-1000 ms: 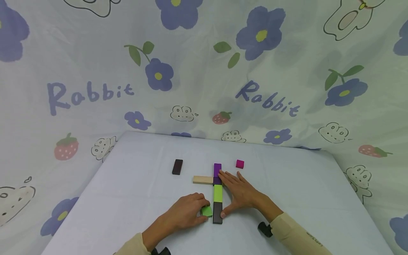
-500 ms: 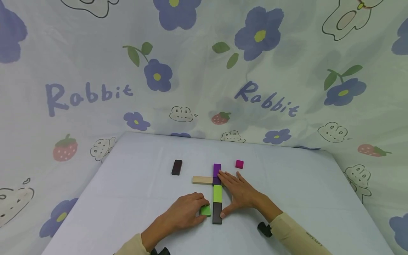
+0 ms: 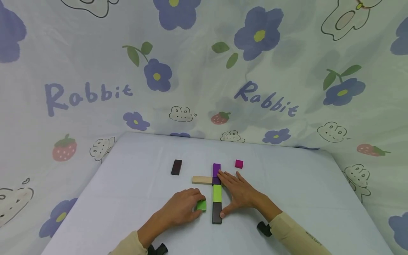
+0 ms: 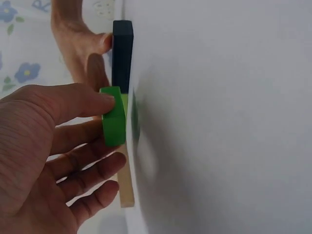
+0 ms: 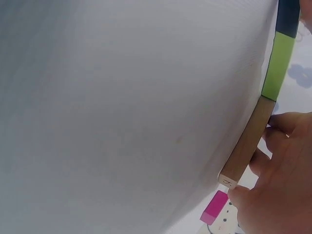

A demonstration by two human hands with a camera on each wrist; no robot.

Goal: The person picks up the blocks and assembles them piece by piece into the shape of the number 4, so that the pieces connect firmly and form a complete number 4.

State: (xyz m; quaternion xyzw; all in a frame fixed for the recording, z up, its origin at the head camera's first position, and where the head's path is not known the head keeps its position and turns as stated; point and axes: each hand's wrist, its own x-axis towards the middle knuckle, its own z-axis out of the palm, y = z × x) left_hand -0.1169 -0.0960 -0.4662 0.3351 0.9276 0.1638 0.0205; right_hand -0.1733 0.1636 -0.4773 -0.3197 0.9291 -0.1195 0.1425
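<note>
Left hand (image 3: 180,207) pinches a green block (image 3: 202,205) between thumb and fingers; right hand (image 3: 239,193) lies spread along a row of blocks, thumb at its near end, index finger against its far end. The green block is just left of the row, apart from it, around the middle of the worktop (image 3: 143,170); we cannot tell whether it touches the cloth.

We read the step as positioning the green block while the right hand steadies the row. The next move, we judge, calls for a light, level pinch and an unmoving right hand, since a bump could skew the line.

From the near edge toward the far edge we log: dark gray block (image 3: 216,213), lime block (image 3: 217,193), purple block (image 3: 216,170). A bare wooden plank (image 3: 202,180) juts left by the purple one; wood also shows under the right hand, but we can't tell if it's one piece. Toward the far edge sit a flat black block (image 3: 176,167), nearer the left corner, and a small pink block (image 3: 239,164), right of the row. All look smooth, straight-edged, probably painted wood; the worktop's cover is soft white cloth, faintly creased.
</note>
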